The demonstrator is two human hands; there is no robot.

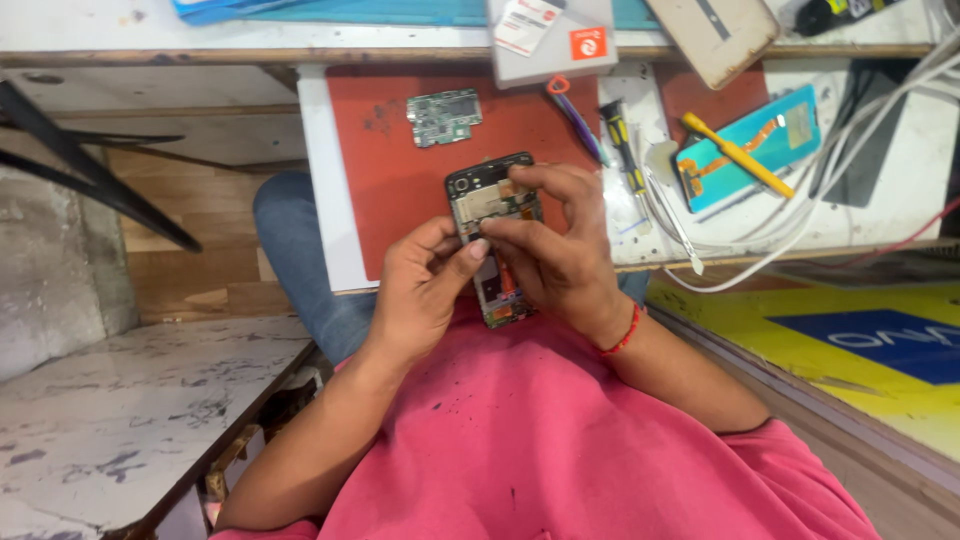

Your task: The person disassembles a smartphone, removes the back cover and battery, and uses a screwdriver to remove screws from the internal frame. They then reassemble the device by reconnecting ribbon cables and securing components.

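Note:
An opened black phone (488,205) with its back cover off shows its inner parts, held over the near edge of a red work mat (395,190). My left hand (425,290) grips its left side, thumb resting on the middle of the phone. My right hand (555,250) holds the right side, with fingertips pinching at a part near the phone's upper half. A red thread band circles my right wrist.
A green circuit board (443,116) lies on the mat. To the right are a screwdriver (624,150), a purple-handled tool (575,112), metal tweezers (680,225), a yellow pry tool (738,154) on a teal phone panel (750,150), and white cables (850,170). A grey box (552,40) sits behind.

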